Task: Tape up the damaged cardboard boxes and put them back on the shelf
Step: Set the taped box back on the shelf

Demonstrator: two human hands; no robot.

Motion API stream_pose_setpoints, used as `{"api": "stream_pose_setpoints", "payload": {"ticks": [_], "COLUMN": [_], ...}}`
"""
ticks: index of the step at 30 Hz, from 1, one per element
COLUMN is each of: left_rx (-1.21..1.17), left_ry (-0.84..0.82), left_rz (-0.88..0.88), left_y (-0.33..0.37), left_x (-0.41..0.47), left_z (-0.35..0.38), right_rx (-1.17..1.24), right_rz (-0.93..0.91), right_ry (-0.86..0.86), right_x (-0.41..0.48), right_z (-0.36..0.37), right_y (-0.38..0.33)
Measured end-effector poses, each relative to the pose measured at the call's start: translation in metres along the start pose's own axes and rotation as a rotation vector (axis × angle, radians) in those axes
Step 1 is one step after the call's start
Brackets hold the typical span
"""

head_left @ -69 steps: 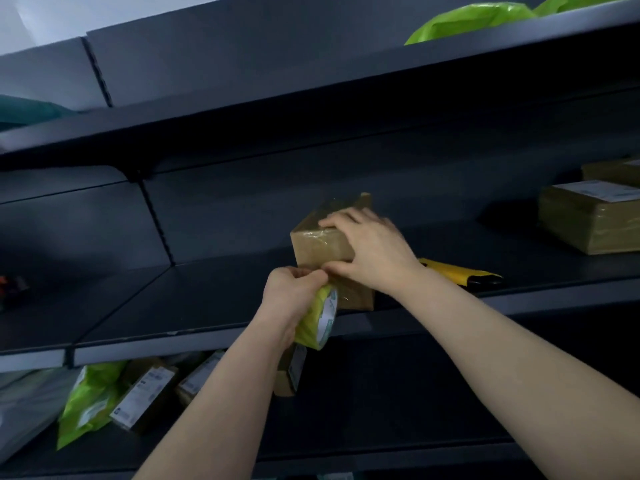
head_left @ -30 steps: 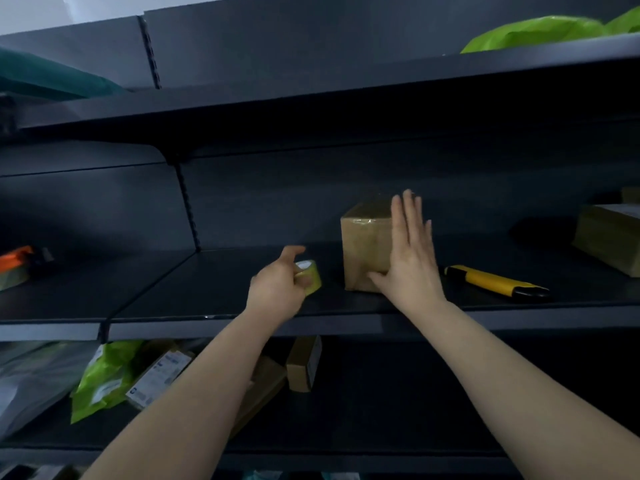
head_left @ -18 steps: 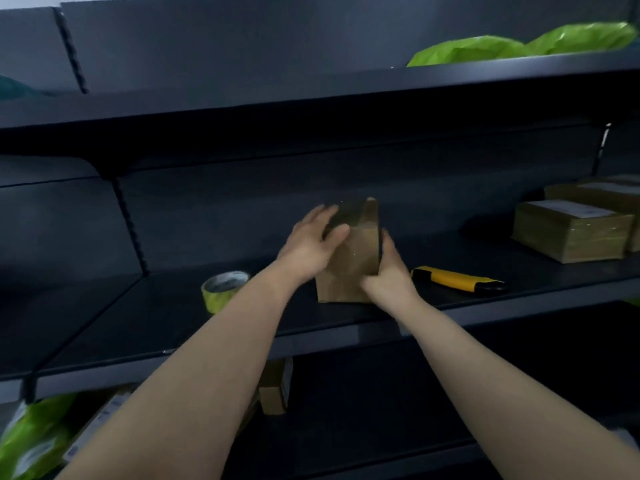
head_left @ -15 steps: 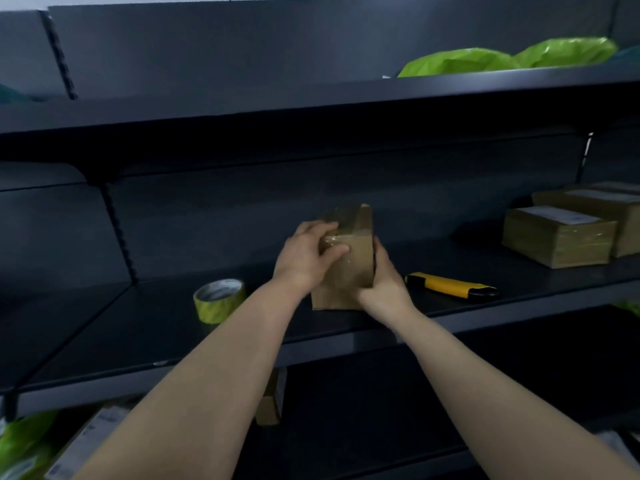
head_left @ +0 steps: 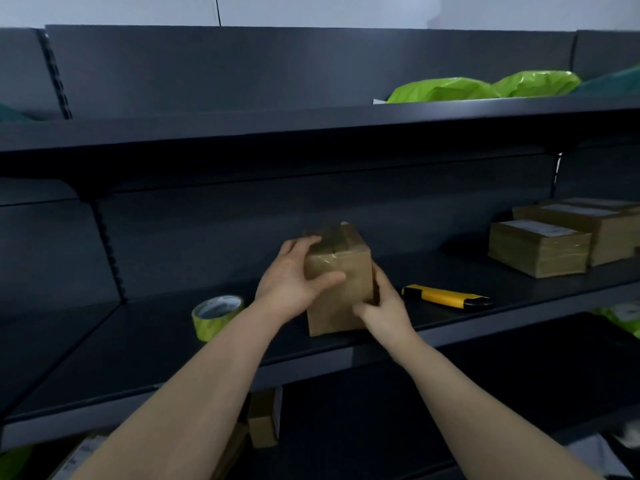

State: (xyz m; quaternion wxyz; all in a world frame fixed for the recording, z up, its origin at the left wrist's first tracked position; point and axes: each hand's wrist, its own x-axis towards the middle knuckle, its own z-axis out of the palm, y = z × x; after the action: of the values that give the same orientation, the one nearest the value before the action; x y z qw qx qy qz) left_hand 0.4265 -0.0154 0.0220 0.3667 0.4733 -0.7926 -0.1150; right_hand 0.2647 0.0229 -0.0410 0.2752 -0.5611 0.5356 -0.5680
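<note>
- The small cardboard box (head_left: 341, 289) stands upright near the front edge of the middle shelf (head_left: 450, 332), with glossy clear tape across its top and upper front.
- The left hand (head_left: 292, 282) grips the box's left side: fingers curl over the top left corner and the thumb presses across the front face.
- The right hand (head_left: 384, 306) holds the lower right corner, thumb on the front near the bottom and fingers wrapped round the right side, mostly hidden behind the box.
- Both hands are clamped on the box from opposite sides, and it rests on the shelf between them.
- A roll of yellow-green tape (head_left: 217, 315) lies on the shelf just left of the left wrist, apart from the box.
- A yellow utility knife (head_left: 446, 297) lies on the shelf to the right of the right hand.
- Further right, stacked brown boxes (head_left: 540, 249) with white labels sit well apart.
- Green bags (head_left: 485, 88) lie on the upper shelf.
</note>
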Motion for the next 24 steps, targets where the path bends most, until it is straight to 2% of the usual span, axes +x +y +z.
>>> {"api": "stream_pose_setpoints", "payload": {"ticks": [3,5,8,11,13,15,18,21,24], "left_rx": [-0.263,-0.550,-0.712,-0.680,-0.671,-0.675,-0.630,-0.587,-0.552], "left_ry": [0.159,0.162,0.124,0.169,0.159,0.098,0.067,0.150,0.232], "left_rz": [-0.204,-0.395,-0.566,-0.541,-0.528,-0.558,-0.569,-0.558,-0.457], "left_y": [-0.008,-0.019,-0.038,-0.048,-0.047,-0.044,-0.040,-0.033,-0.018], "left_x": [-0.010,-0.012,-0.021,-0.029,-0.031,-0.032,-0.033,-0.032,-0.030], "left_z": [-0.007,-0.010,-0.013,-0.014,-0.014,-0.013,-0.007,-0.002,0.005], "right_rx": [0.302,0.484,0.499,0.378,0.329,0.296,0.252,0.288,0.246], "right_rz": [-0.007,-0.019,-0.090,0.029,0.210,0.313,0.320,0.325,0.238], "right_ry": [0.011,0.034,0.127,0.272,0.227,0.105,0.089,0.123,0.183], "right_x": [0.000,0.002,0.004,0.004,-0.001,-0.009,-0.015,-0.012,-0.006], "right_z": [0.010,0.013,0.013,0.018,0.025,0.033,0.038,0.033,0.024], "right_y": [-0.017,-0.034,-0.050,-0.043,-0.033,-0.026,-0.025,-0.029,-0.035]}}
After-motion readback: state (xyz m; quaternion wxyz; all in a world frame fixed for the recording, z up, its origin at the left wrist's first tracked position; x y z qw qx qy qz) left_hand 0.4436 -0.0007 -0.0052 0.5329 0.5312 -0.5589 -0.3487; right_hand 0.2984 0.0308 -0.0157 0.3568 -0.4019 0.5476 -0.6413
